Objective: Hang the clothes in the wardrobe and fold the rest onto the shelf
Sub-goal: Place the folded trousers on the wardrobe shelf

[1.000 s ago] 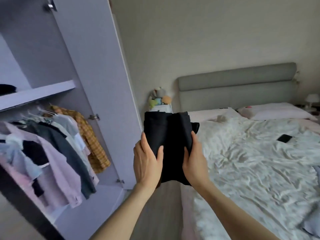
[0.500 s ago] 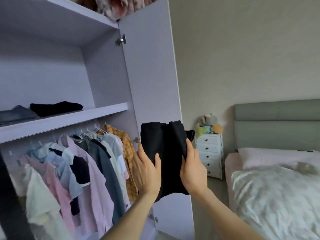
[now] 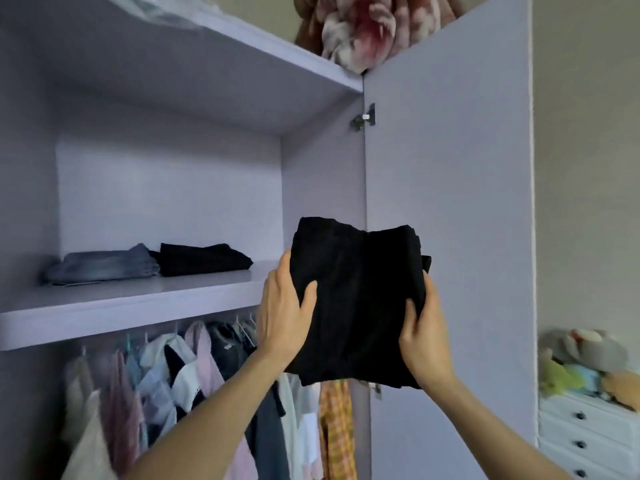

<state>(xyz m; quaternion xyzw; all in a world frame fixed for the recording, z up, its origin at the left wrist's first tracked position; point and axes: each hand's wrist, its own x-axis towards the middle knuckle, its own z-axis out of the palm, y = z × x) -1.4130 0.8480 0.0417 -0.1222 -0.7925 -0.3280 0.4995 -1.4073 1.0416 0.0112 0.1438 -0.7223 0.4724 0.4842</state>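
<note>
Folded black garment [image 3: 356,299] btwn both hands [image 3: 353,323]

Fingers of both hands tucked behind the folded black garment [image 3: 356,303], out of sight. Rail under the shelf [image 3: 138,303] hidden by that shelf's front edge. Hanging clothes [image 3: 194,386] cut off at the bottom edge, the leftmost ones blurry. Fluffy bundle [image 3: 360,26] on top of the wardrobe cut off at the top edge. Soft toys [image 3: 585,365] and white drawers [image 3: 588,438] cut off at the right edge.

Dim, soft light, perhaps from the right; edges blurred and bowed.
</note>
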